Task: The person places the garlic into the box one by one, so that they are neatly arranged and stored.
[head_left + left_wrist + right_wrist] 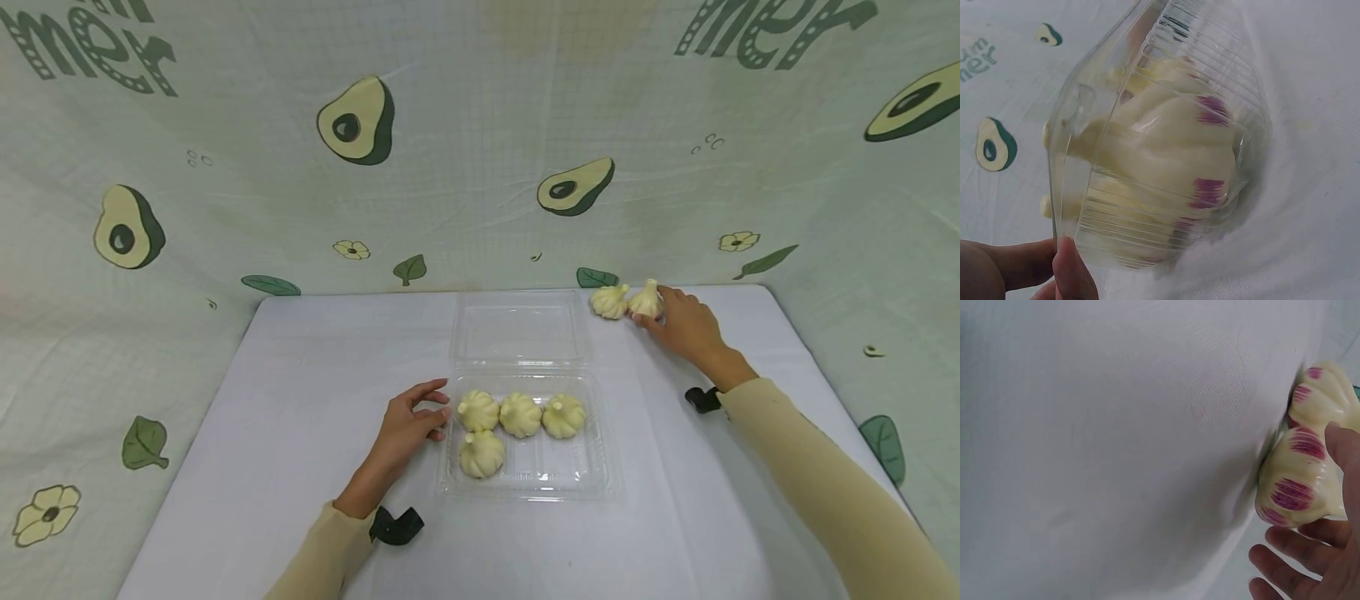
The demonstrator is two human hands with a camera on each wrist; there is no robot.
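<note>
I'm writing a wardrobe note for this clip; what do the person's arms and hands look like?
Both arms wear long, plain beige sleeves, the left sleeve and right sleeve alike. The left hand and right hand are gloveless. A small black piece sits at each wrist; I see no cable.

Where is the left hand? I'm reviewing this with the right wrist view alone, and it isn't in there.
Observer: The left hand is at the left edge of a clear container.
Operator: What's inside that?
Observer: Four garlic bulbs: in the head view, three side by side and one below the leftmost.
Operator: Is it closed over them?
Observer: No, its lid is open, folded back on the far side.
</note>
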